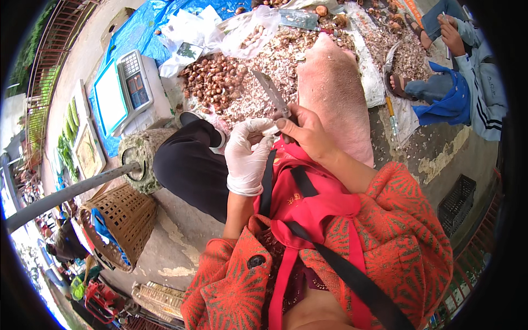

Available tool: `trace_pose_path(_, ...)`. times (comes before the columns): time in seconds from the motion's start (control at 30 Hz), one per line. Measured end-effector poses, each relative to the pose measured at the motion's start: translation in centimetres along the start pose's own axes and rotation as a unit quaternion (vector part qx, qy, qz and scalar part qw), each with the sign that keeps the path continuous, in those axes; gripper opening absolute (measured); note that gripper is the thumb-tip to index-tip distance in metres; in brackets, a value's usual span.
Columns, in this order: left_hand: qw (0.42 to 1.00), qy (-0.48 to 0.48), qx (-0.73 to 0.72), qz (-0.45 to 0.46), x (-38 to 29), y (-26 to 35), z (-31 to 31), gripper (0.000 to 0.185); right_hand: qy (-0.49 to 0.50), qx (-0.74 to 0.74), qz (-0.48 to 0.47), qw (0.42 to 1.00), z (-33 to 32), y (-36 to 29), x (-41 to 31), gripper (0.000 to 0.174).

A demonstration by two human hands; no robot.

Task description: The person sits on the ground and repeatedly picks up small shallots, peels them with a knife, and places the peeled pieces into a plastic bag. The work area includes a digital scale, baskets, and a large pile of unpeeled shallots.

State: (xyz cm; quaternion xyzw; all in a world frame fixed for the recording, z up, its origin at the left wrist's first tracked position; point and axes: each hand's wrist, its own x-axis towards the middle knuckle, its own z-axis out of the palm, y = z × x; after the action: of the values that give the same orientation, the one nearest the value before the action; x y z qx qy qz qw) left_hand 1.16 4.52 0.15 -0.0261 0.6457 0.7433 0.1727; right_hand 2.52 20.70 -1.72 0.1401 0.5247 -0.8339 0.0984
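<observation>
In my bare right hand (307, 130) is a knife (271, 91), its broad metal blade pointing up and to the left. My left hand (248, 154), in a whitish disposable glove, pinches a small pale piece (270, 130) close to my right thumb; the fingers partly hide it. Beyond my hands lies a heap of small brown unpeeled bulbs or corms (214, 80), beside a wide spread of peelings (260, 99). Peeled pale pieces (252, 36) show in a thin plastic bag (264, 20). A cleaver (299, 19) rests on the peelings at the top.
A digital scale (138, 88) stands at the left on a white box, by a stone block (144, 152) with a metal pole. A woven bamboo basket (128, 222) is lower left. Pink cloth (334, 90) covers my leg. Another person (474, 70) sits at the upper right.
</observation>
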Motion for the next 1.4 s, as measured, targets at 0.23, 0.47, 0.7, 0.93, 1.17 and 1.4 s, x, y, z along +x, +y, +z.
trace_pose_path(0.23, 0.971, 0.100, -0.201, -0.083, 2.3, -3.3, -2.0, 0.010, 0.022, 0.212, 0.138, 0.967, -1.1, 0.3, 0.2, 0.014)
trace_pose_path(0.47, 0.988, 0.042, -0.146, -0.026, 0.7, -2.4, 0.9, 0.037, 0.066, 0.222, 0.171, 0.958, 0.4, 2.0, 0.2, 0.016)
trace_pose_path(0.7, 0.974, 0.065, -0.216, -0.035, 1.0, -2.6, -0.3, 0.035, 0.039, -0.052, 0.078, 0.995, -0.6, 1.7, -0.4, 0.023)
trace_pose_path(0.93, 0.933, 0.010, -0.334, -0.133, 0.9, -2.9, -2.5, 0.042, 0.040, -0.383, -0.222, 0.896, -0.8, -1.2, -1.3, 0.020)
trace_pose_path(1.17, 0.946, -0.024, -0.301, -0.122, 1.2, -2.6, -2.7, 0.038, 0.125, -0.384, -0.218, 0.889, -3.8, 1.6, 1.2, 0.021)
trace_pose_path(1.4, 0.971, 0.004, -0.200, -0.130, 0.7, -1.3, -2.4, 0.021, 0.098, -0.396, -0.211, 0.888, -2.7, 0.9, 1.0, 0.023)
